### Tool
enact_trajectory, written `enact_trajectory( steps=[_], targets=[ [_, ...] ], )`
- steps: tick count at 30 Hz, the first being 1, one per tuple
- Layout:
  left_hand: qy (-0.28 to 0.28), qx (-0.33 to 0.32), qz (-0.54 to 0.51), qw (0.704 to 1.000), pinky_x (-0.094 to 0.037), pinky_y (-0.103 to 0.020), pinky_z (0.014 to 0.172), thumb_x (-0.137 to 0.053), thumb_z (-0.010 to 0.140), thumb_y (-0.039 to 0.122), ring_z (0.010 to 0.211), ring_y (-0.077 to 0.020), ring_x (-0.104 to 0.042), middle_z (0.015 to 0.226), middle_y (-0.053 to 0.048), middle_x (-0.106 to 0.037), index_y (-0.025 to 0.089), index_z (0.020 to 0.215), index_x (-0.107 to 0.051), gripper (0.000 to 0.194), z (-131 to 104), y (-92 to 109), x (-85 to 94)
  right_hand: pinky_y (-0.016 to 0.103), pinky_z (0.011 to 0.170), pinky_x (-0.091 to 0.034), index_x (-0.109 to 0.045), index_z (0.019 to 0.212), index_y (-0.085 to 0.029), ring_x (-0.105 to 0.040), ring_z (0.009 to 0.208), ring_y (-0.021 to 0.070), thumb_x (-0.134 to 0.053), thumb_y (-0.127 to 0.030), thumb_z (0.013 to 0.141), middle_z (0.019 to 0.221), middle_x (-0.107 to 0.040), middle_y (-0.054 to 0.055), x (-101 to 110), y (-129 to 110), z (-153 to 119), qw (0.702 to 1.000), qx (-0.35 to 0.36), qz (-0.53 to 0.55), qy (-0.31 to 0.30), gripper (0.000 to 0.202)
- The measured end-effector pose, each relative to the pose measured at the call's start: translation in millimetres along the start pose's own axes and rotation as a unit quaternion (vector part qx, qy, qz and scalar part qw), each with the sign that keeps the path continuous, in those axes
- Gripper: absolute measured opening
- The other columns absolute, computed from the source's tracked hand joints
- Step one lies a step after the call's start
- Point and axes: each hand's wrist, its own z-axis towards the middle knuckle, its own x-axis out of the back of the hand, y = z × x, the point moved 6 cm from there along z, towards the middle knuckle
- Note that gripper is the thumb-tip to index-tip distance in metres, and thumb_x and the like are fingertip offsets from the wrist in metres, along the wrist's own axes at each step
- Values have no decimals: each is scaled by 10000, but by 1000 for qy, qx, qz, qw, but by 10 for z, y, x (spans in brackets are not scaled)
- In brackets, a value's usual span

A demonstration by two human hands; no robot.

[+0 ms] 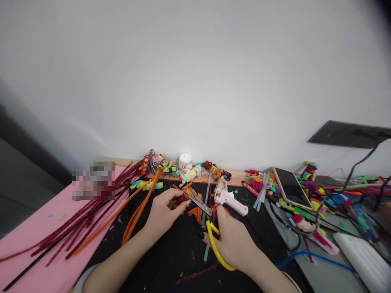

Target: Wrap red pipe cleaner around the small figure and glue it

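My right hand (232, 236) grips a pair of scissors (221, 254) by their yellow handle, and the metal blades point up and left toward my other hand. Between the thumb and fingers of my left hand (166, 211) is a small dark-red tinsel pipe-cleaner piece (182, 199), with orange bits around it; the fingers partly hide it. The blade tips lie close to this piece, but whether they touch it I cannot tell. Cut orange pipe-cleaner pieces (195, 214) lie on the black mat (152, 260) just beyond my hands. A pink glue gun (230, 201) rests above my right hand.
Long red pipe cleaners (88, 217) spread over a pink board (27, 252) at left. Along the wall stand a white paper cup (185, 162) and several colourful pipe-cleaner figures (191, 174). To the right are a phone (291, 187), black cables (356, 162) and a white keyboard-like object (362, 256).
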Motion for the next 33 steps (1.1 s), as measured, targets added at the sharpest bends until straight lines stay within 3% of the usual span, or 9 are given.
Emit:
enact_trajectory(
  steps=[20,33],
  targets=[
    [23,-47,18,998,-551,-218,626,-652,757,188,759,-151,-635,854,-38,-669,165,829,-649,76,-44,60,16,281,612,-389,-450,968,-210,-642,781,256,-570,-406,783,866,-625,65,-98,-16,-38,999,-2,42,-13,295],
    [22,-24,19,999,-550,-212,618,-652,757,184,761,-146,-639,857,-29,-683,176,854,-676,100,-43,17,10,269,542,-349,-456,890,-212,-664,720,260,-616,-428,781,833,-646,53,-171,5,-17,1000,-9,5,-11,290]
  ],
)
